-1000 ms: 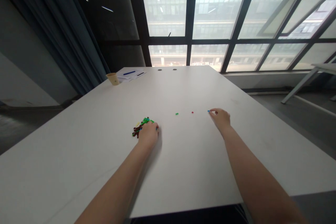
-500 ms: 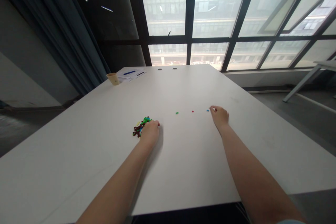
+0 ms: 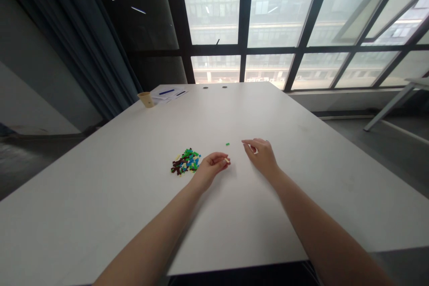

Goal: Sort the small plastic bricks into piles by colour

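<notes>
A pile of small plastic bricks [image 3: 185, 161] in green, blue, dark red and yellow lies on the white table [image 3: 110, 178]. My left hand [image 3: 211, 167] is just right of the pile, its fingers pinching a small pale piece [image 3: 227, 160]. My right hand [image 3: 261, 154] rests on the table close by, with a small white piece [image 3: 255, 150] showing between its fingers. One small green brick [image 3: 227, 144] lies alone just beyond the gap between my hands.
A paper cup [image 3: 145, 99] and papers with pens [image 3: 168, 93] stand at the far end of the table. Dark curtains [image 3: 83, 40] hang at the left, large windows fill the back, and a white table leg [image 3: 389, 107] stands at the right.
My hands have moved toward each other, and the left has come off the pile, which now shows whole. The red and blue pieces no longer show on the table.
</notes>
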A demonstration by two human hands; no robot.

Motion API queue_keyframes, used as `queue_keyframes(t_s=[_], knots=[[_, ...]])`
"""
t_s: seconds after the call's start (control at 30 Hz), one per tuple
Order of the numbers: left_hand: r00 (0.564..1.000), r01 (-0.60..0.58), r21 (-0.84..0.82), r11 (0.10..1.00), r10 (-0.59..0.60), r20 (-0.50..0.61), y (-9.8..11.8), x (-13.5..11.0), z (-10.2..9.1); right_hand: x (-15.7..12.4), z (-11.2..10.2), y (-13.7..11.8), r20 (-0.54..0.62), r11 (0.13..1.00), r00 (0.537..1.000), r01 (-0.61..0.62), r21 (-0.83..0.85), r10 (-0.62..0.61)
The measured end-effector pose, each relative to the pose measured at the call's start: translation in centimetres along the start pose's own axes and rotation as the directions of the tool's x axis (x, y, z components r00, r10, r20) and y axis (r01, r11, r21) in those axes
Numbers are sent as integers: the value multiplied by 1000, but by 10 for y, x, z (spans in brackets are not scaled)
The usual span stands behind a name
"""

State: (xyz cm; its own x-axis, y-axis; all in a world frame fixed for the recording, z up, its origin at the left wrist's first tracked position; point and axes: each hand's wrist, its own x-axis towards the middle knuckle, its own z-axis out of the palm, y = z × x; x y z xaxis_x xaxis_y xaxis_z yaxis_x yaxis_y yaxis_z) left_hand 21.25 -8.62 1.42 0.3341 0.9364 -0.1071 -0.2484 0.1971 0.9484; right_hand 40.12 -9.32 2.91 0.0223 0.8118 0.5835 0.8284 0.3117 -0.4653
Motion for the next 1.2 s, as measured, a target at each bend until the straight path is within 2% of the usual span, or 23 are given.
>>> queue_keyframes(t_s=[0.2,0.4,0.57,0.8,1.0,1.13,1.2], knots=[[999,-37,20,999,37,-14,0,3,-2,-2,-2,-7,-13,995,997,79,54,-79],[996,-85,69,994,86,-16,-6,7,-6,-2,0,-8,12,993,995,100,70,-101],[987,-136,144,980,146,-61,-2,5,-5,-3,-2,-11,-4,990,994,111,89,-111],[971,-209,244,947,232,-67,8,-1,-1,-7,-6,-28,59,912,975,180,369,-216],[963,-254,279,926,270,-20,8,-2,0,-9,0,-33,58,893,968,200,404,-244],[961,-259,396,881,278,11,8,1,-2,-9,7,-27,62,899,973,182,399,-224],[956,-251,534,807,293,6,10,3,-8,-8,14,-19,77,922,983,126,365,-165]])
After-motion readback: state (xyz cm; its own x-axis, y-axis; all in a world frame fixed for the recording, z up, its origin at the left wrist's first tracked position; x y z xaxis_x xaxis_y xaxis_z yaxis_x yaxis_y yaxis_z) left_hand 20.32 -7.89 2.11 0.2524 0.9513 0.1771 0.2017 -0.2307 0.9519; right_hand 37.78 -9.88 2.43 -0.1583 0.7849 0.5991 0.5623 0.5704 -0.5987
